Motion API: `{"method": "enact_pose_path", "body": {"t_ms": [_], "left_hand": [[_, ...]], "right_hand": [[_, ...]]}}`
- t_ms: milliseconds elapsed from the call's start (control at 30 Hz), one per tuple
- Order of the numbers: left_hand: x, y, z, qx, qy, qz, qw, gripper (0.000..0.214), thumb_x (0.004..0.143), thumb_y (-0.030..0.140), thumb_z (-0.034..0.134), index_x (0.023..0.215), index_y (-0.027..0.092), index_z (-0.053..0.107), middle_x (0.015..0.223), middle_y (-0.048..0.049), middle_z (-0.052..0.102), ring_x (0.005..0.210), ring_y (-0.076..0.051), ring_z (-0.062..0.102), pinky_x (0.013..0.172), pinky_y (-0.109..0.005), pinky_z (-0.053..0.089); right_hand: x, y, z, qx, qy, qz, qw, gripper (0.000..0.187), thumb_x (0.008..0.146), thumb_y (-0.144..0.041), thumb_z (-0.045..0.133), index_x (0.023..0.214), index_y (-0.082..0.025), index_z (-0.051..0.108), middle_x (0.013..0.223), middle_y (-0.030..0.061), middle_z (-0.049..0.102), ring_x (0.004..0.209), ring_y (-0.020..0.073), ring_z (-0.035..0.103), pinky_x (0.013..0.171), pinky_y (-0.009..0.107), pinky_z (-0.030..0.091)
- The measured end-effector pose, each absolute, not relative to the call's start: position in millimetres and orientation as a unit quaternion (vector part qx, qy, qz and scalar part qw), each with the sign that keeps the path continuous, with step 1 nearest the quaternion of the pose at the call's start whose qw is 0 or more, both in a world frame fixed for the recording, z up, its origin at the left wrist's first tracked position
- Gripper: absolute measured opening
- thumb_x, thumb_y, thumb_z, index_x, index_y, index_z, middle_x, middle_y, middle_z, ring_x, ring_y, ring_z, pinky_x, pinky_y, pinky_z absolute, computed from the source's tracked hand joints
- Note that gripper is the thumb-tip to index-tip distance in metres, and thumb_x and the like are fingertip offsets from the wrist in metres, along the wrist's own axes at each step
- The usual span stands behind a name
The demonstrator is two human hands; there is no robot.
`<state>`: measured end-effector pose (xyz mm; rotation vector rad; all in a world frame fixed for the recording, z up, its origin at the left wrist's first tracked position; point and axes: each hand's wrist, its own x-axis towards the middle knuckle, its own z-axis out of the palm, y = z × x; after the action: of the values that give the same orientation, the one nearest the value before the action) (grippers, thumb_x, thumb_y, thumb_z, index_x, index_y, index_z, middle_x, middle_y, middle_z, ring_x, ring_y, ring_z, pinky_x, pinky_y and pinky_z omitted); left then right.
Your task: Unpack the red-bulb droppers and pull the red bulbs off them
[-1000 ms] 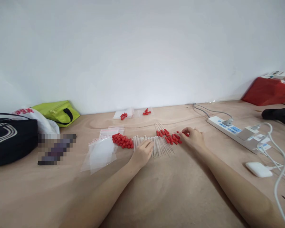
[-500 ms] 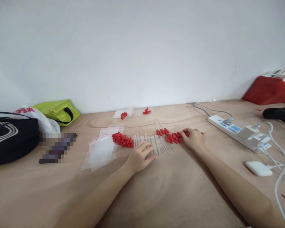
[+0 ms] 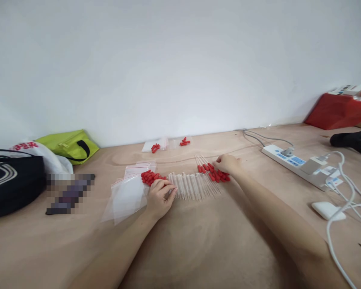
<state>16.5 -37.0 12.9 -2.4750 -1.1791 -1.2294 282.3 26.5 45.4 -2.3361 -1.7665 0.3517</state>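
Note:
Fingertips of my left hand point(image 3: 161, 197) rest at the left end of a row of thin clear tubes or sticks point(image 3: 191, 186), beside a pile of small red pieces point(image 3: 149, 176). This hand is loosely curved, with thumb and fingers apart. At the right end, several thin sticks with red ends point(image 3: 218, 175) lie fanned out. My right hand point(image 3: 229, 164) is pinched closed just above them; what is between its fingertips is hidden. Clear zip bags point(image 3: 128, 196) lie overlapping left of the red pile.
Two small bags with red pieces point(image 3: 155, 148) lie near the wall. On the left are a black bag point(image 3: 21, 180), a lime pouch point(image 3: 67, 146) and a pixelated object point(image 3: 74, 193). A power strip point(image 3: 284, 157), cables, a white case point(image 3: 327, 210) and a red box point(image 3: 338, 112) occupy the right.
My left hand has moved left, off the middle of the row to its left end by the red pile. My right hand has shifted left and slightly away from me, uncovering red ends.

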Motion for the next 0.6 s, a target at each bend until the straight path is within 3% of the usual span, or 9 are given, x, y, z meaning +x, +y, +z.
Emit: {"method": "enact_pose_path", "body": {"t_ms": [233, 400, 533, 600], "left_hand": [[15, -38, 12, -0.825, -0.394, -0.4, 0.064, 0.012, 0.077, 0.024, 0.054, 0.07, 0.019, 0.062, 0.072, -0.0024, 0.06, 0.075, -0.016, 0.052, 0.07, -0.033, 0.043], [15, -38, 11, -0.823, -0.397, -0.401, 0.064, 0.011, 0.077, 0.023, 0.054, 0.073, 0.019, 0.063, 0.073, -0.0027, 0.061, 0.076, -0.017, 0.052, 0.071, -0.033, 0.043], [14, -38, 11, -0.822, -0.402, -0.397, 0.067, 0.011, 0.078, 0.023, 0.053, 0.074, 0.019, 0.063, 0.073, -0.0028, 0.06, 0.076, -0.017, 0.052, 0.072, -0.033, 0.043], [14, -38, 10, -0.823, -0.405, -0.393, 0.07, 0.011, 0.078, 0.024, 0.052, 0.081, 0.019, 0.062, 0.076, -0.0032, 0.06, 0.077, -0.018, 0.052, 0.073, -0.034, 0.043]], "right_hand": [[274, 38, 40, -0.791, -0.586, 0.158, 0.07, 0.028, 0.071, -0.042, 0.051, 0.065, -0.02, 0.066, 0.061, 0.0056, 0.063, 0.067, 0.02, 0.058, 0.08, 0.041, 0.031], [269, 39, 45, -0.797, -0.578, 0.159, 0.075, 0.026, 0.071, -0.038, 0.052, 0.059, -0.017, 0.062, 0.057, 0.0073, 0.061, 0.068, 0.0223, 0.058, 0.074, 0.039, 0.032], [267, 28, 53, -0.789, -0.589, 0.135, 0.114, 0.024, 0.076, -0.035, 0.046, 0.066, -0.019, 0.061, 0.066, 0.0071, 0.064, 0.073, 0.0218, 0.057, 0.072, 0.037, 0.03], [266, 13, 50, -0.763, -0.616, 0.088, 0.172, 0.022, 0.079, -0.033, 0.043, 0.075, -0.02, 0.06, 0.076, 0.0059, 0.065, 0.08, 0.0208, 0.056, 0.074, 0.035, 0.028]]}}
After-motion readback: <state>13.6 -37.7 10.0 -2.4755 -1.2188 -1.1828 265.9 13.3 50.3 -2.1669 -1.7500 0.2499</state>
